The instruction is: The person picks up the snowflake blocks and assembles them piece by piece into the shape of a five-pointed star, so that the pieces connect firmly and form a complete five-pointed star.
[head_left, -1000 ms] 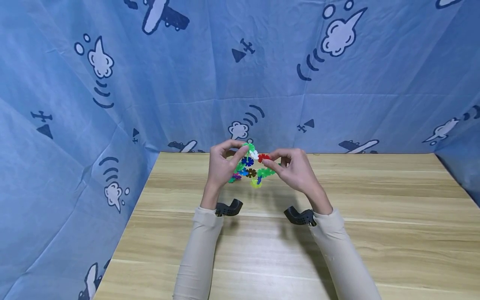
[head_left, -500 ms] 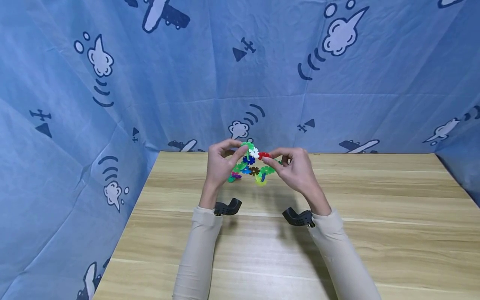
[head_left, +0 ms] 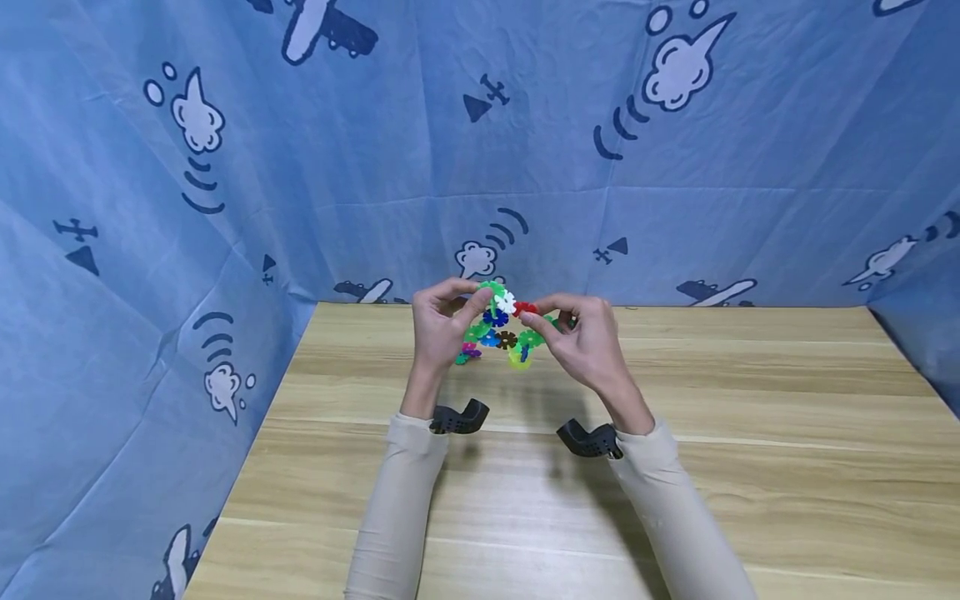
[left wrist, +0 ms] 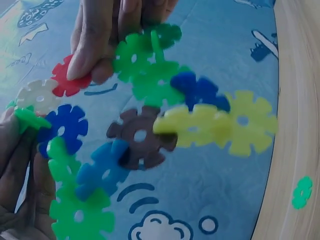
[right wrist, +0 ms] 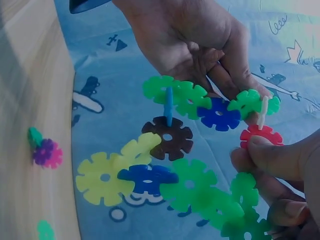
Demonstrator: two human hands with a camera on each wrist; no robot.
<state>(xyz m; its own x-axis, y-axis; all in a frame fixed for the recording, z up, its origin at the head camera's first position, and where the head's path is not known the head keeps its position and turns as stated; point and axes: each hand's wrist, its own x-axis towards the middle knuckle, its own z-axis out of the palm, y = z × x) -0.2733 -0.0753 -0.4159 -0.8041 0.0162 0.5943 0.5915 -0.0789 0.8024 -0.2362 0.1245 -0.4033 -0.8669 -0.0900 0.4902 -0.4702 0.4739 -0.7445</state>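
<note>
A chain of interlocking plastic snowflake discs hangs between both hands, above the tabletop. My left hand (head_left: 437, 333) pinches a green disc (left wrist: 31, 119) at the upper end, beside a white disc (head_left: 506, 302). Between thumb and fingertips, my right hand (head_left: 588, 337) pinches a red disc (right wrist: 261, 135), its edge at the white disc. Below hang a dark blue disc (left wrist: 70, 121), a light blue disc (left wrist: 97, 175), a brown disc (left wrist: 125, 135) and yellow discs (left wrist: 250, 137). More green discs (right wrist: 187, 182) run up beside the right hand's fingers.
A small pink and purple disc cluster (right wrist: 52, 155) and a loose green disc (right wrist: 45, 230) lie on the wooden table (head_left: 750, 500). Black wrist mounts (head_left: 462, 417) stick out from both sleeves. A blue printed curtain (head_left: 540, 142) hangs behind the table.
The chain has risen slightly, and the red disc has tipped to a flatter angle beside the white one. Both hands keep their pinches.
</note>
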